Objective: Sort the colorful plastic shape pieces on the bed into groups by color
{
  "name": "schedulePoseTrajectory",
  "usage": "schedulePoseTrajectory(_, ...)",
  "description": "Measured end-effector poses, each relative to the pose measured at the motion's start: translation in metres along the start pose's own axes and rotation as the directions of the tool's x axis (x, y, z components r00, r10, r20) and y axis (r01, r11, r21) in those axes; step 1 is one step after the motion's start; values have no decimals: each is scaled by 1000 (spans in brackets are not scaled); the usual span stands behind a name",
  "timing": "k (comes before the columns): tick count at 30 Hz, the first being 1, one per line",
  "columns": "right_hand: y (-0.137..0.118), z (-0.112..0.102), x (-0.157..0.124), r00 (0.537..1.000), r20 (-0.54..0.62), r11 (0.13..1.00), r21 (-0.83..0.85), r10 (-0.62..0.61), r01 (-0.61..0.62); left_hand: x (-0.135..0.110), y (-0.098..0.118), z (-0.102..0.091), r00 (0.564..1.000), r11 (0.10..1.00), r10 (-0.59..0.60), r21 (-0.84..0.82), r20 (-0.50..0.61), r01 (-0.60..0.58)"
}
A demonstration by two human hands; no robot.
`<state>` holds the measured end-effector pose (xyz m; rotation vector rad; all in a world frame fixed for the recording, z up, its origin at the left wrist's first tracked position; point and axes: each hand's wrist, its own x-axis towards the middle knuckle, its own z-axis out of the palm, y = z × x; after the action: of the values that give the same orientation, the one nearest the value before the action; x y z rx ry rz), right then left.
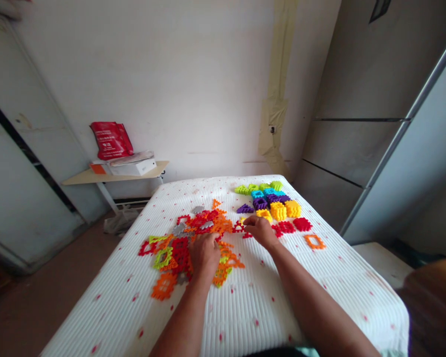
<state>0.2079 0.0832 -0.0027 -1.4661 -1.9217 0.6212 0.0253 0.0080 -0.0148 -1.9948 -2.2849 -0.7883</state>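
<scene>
Flat interlocking plastic pieces lie in a loose heap [180, 253], mostly red and orange with some grey and lime green. My left hand [205, 253] is over the heap's right part, fingers curled down among the pieces; its fingertips are hidden. Farther right, my right hand [260, 230] is held with fingers bent and drawn together, above several red pieces. A red piece with a triangular opening [239, 226] is close to its fingertips. Whatever either hand grips cannot be made out. Yellow stacked pieces [278, 211] stand just beyond my right hand.
Sorted beyond them are purple pieces [260, 203], blue pieces [257, 194] and lime pieces [277, 185]. Red stacks [303, 224] and an orange square frame [314, 242] lie to the right. A quilted white cover [241, 317] is underneath. A side table [85, 177] and a grey cabinet [351, 134] flank it.
</scene>
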Motion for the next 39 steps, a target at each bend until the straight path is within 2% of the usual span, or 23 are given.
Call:
schedulePoseTrajectory(3,12,-16,1,1000,-19,1000,5,4,-3,0,0,1,1000,1000,-1,2,5,1)
schedulePoseTrajectory(6,17,-22,0,1000,-6,1000,-28,6,-6,0,-1,1,1000,1000,1,8,2,-1)
schedulePoseTrajectory(11,16,-17,-3,999,41,987,-158,30,-23,1,-3,4,1000,1000,12,13,-13,-12)
schedulePoseTrajectory(17,13,-11,-7,996,40,932,-359,81,-61,0,-3,4,1000,1000,17,16,-23,-16)
schedulePoseTrajectory(24,15,-11,-11,989,148,882,-463,-24,91,0,-3,3,1000,1000,15,18,-15,-15)
schedulePoseTrajectory(33,22,-5,-5,989,136,894,-435,-54,109,0,-1,0,1000,1000,17,10,-7,-17)
schedulePoseTrajectory(39,28,-12,0,996,74,913,-402,-48,74,0,-1,1,1000,1000,10,6,-1,-10)
